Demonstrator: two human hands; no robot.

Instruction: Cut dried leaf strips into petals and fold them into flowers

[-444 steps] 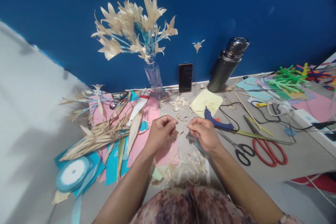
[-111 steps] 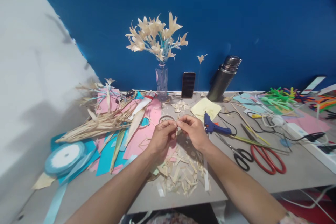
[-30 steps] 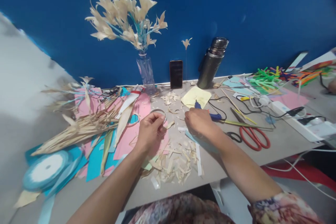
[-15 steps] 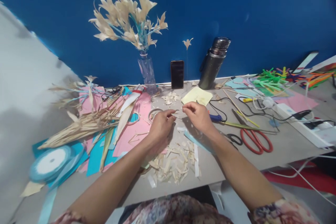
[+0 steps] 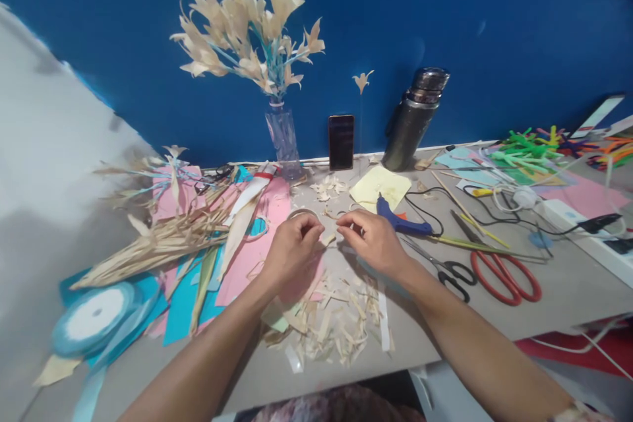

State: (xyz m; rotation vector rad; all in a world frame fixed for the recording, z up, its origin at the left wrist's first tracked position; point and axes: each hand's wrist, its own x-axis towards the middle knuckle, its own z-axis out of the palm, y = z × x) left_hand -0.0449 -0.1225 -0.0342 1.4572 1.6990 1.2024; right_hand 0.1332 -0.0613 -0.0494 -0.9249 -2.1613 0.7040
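My left hand (image 5: pixel 295 247) hovers over the middle of the table, thumb and fingers pinched together. A small pale strip of dried husk (image 5: pixel 328 239) shows at its fingertips; whether it is held I cannot tell. Facing it, my right hand (image 5: pixel 374 241) is closed in a pinch too, and anything inside is too small to make out. The two sets of fingertips are a short gap apart. Below the hands lies a heap of husk scraps (image 5: pixel 329 330). A blue glue gun (image 5: pixel 400 221) rests just beyond my right hand, near a yellow paper square (image 5: pixel 383 186).
Black-handled scissors (image 5: pixel 452 273) and red-handled scissors (image 5: pixel 509 280) lie at right, near a power strip (image 5: pixel 588 237). Behind stand a phone (image 5: pixel 341 143), a flask (image 5: pixel 416 122) and a bottle of husk flowers (image 5: pixel 283 138). At left are a husk bundle (image 5: pixel 163 244) and a ribbon roll (image 5: pixel 96 316).
My left fingers have curled in more tightly, and the right hand has shifted slightly lower. The view has turned a little, and the glue gun is now less covered by my right hand.
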